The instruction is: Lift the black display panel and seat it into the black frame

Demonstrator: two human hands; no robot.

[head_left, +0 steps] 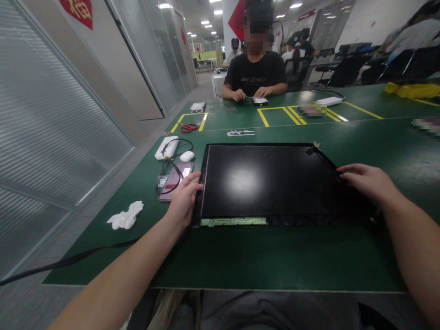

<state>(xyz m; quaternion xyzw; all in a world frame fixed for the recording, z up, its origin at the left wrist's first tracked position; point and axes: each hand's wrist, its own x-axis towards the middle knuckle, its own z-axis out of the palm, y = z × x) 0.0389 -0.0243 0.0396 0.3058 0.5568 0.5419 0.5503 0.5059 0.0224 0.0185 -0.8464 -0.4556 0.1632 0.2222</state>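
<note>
A large black display panel (271, 181) lies flat on the green table (261, 256), with a strip of green circuit board (233, 222) bared along its near edge. My left hand (184, 199) grips the panel's left edge, fingers curled round it. On the right edge rests my right hand (369, 182), its fingers bent over the frame.
A phone (176, 181) with a cable, a white mouse (187, 156) and a white box (167, 147) lie left of the panel. A crumpled white cloth (125, 217) sits near the left table edge. Red scissors (188, 127) lie farther back. A person in a black shirt (256, 75) works opposite.
</note>
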